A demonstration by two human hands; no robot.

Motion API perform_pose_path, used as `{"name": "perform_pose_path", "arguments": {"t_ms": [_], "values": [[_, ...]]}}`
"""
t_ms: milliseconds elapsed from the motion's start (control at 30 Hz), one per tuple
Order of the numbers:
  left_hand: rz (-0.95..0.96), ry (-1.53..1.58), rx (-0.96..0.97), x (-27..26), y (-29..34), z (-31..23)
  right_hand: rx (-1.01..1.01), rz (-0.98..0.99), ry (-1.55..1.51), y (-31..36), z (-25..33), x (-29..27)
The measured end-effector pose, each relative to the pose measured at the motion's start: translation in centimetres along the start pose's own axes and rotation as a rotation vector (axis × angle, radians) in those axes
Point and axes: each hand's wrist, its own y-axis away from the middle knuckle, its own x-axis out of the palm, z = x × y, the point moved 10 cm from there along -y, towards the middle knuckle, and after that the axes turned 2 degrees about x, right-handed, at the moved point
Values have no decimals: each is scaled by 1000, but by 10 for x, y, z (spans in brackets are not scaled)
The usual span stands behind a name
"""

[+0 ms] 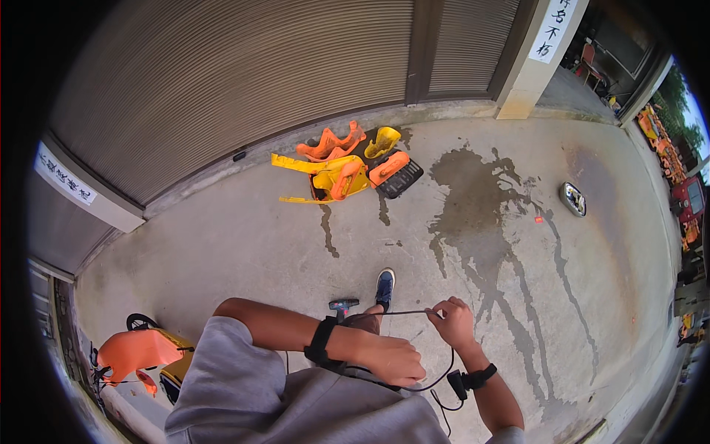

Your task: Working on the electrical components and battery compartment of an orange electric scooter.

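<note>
A thin black cable (399,313) stretches leftward from my right hand (452,323), whose thumb and fingers pinch it. From there the cable also loops down toward my left hand (392,360). That hand is closed, knuckles up, in front of my body, with cable running along its underside; what lies inside its fingers is hidden. Black straps circle both wrists, and a small black device (458,385) sits at the right one. Beyond my left forearm a cordless drill (342,305) shows on the floor, partly covered by the arm.
Orange and yellow plastic panels (340,175) lie with a black slatted piece (403,177) before a roller shutter (244,81). An orange motorbike (137,351) stands at lower left. A chrome-rimmed lamp-like part (572,200) lies right of a wet patch (473,196). My shoe (385,285) is ahead.
</note>
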Motion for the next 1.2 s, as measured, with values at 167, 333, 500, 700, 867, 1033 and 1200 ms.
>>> {"name": "perform_pose_path", "arguments": {"t_ms": [167,333,500,700,867,1033,1200], "values": [[326,209,-137,23,33,119,247,705,-183,-33,-58,67],[-284,1227,-678,-71,103,218,222,594,-346,-137,-59,106],[-522,1168,-742,-123,206,266,357,434,-312,-210,-123,89],[-214,251,-941,-37,265,280,718,352,-340,-194,-265,70],[-181,472,-832,15,266,283,810,346,295,-148,-360,47],[-193,411,-1037,20,266,357,971,340,-117,-124,-386,64],[-219,230,-1059,13,233,424,1017,473,-190,-149,-403,69]]}}
